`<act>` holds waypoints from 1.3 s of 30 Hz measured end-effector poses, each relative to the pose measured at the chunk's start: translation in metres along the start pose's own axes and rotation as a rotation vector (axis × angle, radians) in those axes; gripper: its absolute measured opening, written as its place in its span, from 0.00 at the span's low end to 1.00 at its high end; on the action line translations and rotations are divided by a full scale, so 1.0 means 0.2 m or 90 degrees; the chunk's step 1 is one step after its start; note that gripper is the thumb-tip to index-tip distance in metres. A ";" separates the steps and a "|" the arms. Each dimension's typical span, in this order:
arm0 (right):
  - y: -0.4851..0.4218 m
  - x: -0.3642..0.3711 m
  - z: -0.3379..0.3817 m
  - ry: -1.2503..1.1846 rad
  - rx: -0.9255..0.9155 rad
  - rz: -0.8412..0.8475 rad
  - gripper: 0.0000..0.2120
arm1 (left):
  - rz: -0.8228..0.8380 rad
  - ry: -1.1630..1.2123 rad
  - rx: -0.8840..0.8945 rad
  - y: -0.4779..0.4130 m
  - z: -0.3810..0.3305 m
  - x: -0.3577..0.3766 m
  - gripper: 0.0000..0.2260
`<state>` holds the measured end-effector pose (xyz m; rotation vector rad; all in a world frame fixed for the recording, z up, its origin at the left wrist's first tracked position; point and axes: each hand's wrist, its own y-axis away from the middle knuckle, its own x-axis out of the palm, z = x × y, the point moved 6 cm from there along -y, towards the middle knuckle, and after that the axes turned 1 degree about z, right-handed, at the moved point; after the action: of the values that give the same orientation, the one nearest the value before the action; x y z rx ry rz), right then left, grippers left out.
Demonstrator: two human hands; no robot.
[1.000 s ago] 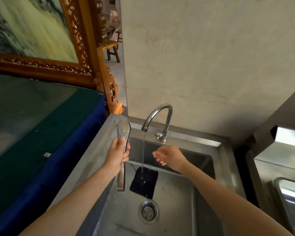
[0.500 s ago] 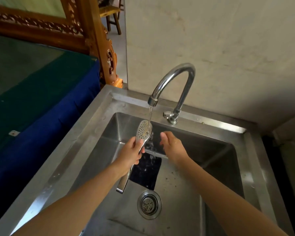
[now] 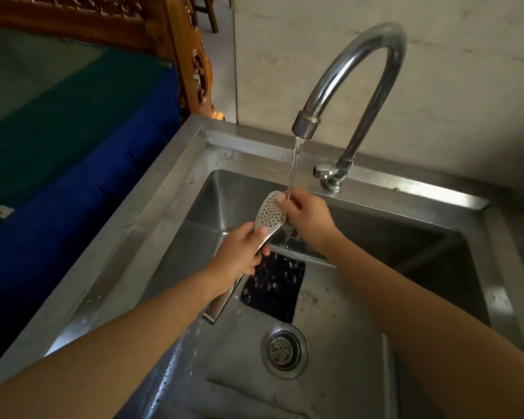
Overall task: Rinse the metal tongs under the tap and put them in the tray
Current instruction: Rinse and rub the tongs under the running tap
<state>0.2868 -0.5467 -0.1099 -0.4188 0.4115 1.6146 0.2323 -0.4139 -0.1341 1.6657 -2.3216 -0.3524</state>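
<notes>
The metal tongs [image 3: 268, 214] have a perforated spoon-shaped head and a flat handle that slopes down to the lower left over the sink. My left hand [image 3: 239, 255] grips them at mid-handle. My right hand [image 3: 307, 217] has its fingers curled onto the right edge of the head, right where the water stream from the curved chrome tap [image 3: 354, 77] lands. No tray is in view.
The steel sink [image 3: 176, 204] holds a black square mat [image 3: 274, 285] and a round drain strainer [image 3: 284, 350]. A blue and green covered surface [image 3: 58, 140] lies to the left. A plain wall stands behind the tap.
My right hand has closed in from just beside the tongs and now touches their head under the stream. The view has come closer to the sink.
</notes>
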 end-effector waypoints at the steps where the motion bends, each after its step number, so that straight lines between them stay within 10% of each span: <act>1: -0.01 -0.02 0.01 0.006 0.000 -0.044 0.10 | 0.002 -0.007 0.002 0.00 0.00 0.00 0.07; 20: 0.03 -0.01 0.16 0.013 -0.014 0.048 0.19 | -0.077 -0.214 0.093 0.00 -0.16 -0.06 0.11; 29: 0.00 -0.05 0.16 -0.171 0.091 -0.117 0.18 | -0.053 -0.156 0.075 0.02 -0.21 -0.05 0.13; 39: 0.07 -0.11 0.16 -0.234 0.091 -0.043 0.18 | -0.041 -0.032 0.067 -0.03 -0.17 0.02 0.17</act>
<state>0.2738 -0.5513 -0.0716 -0.0248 0.2279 1.5444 0.2482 -0.4202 -0.1040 1.8047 -2.3640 -0.2935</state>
